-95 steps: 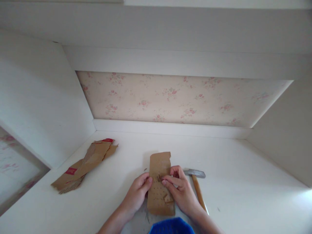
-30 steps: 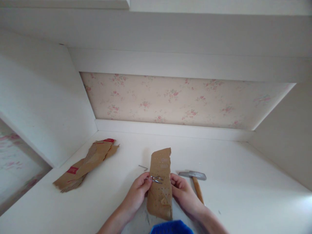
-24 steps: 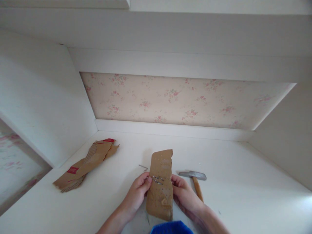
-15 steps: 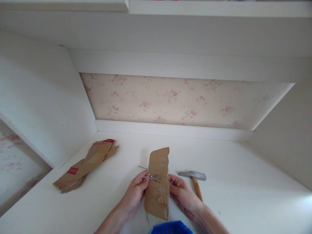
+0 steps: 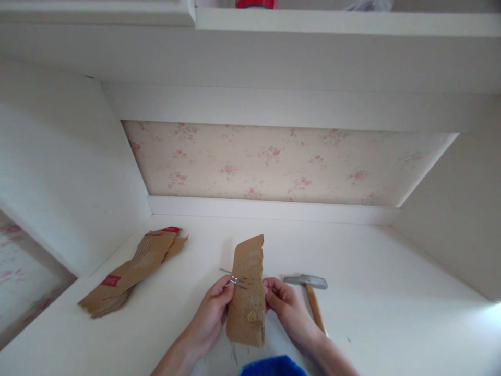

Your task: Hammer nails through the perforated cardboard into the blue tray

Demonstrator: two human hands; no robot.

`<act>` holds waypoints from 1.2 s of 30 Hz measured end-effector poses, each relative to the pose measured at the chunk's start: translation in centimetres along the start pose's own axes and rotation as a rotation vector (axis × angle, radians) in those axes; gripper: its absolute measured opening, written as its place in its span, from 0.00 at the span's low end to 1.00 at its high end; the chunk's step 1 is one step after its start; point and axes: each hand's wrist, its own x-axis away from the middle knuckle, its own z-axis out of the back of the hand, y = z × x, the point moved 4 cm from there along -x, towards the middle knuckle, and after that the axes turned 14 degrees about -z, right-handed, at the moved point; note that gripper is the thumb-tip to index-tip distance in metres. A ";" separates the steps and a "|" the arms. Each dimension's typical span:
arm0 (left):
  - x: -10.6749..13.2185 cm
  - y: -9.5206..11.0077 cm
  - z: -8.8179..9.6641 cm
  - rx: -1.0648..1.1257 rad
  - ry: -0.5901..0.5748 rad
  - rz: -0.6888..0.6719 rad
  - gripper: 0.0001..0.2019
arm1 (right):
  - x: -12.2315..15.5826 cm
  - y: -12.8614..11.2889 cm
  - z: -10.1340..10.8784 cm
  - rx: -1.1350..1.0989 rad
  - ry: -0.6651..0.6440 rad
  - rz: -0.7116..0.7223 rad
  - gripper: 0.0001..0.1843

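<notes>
Between my two hands a torn piece of brown cardboard (image 5: 247, 308) is held up, pricked with several small holes. Thin metal nails (image 5: 238, 282) lie across its left part, pinched under the thumb of my left hand (image 5: 215, 308), which is closed on the cardboard's left edge. One longer nail (image 5: 226, 270) sticks out to the left past those fingers. My right hand (image 5: 287, 308) is closed at the cardboard's right edge; its fingertips are partly hidden behind it. Just right of that hand lies a hammer (image 5: 313, 300) with a wooden handle.
Folded brown cardboard strips (image 5: 135, 274) with red patches lie at the left of the white worktop (image 5: 364, 271). A blue container (image 5: 274, 367) stands at the near edge, with several loose nails (image 5: 234, 354) beside it. An overhead shelf (image 5: 336, 22) and side panels enclose the space.
The whole view has shifted slightly, showing more of the upper shelf. Both hands still hold the cardboard, which is turned a little, and the nails remain under the left thumb.
</notes>
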 end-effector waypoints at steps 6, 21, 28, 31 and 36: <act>0.3 0.2 -0.2 0.019 0.034 0.026 0.16 | -0.2 0.1 -0.2 0.016 0.026 0.017 0.21; -0.5 0.1 2.1 0.045 0.255 -0.040 0.20 | 0.8 -0.2 2.9 0.659 0.377 0.158 0.13; -0.1 -0.2 1.0 -0.114 0.174 -0.046 0.19 | 0.8 0.1 2.4 0.966 0.277 0.222 0.17; -0.1 -0.4 1.1 -0.180 0.157 -0.033 0.21 | 0.8 0.1 2.2 0.980 0.260 0.225 0.19; -0.2 -0.6 1.2 -0.243 0.123 -0.018 0.20 | 0.9 -0.2 2.0 0.828 0.266 0.222 0.17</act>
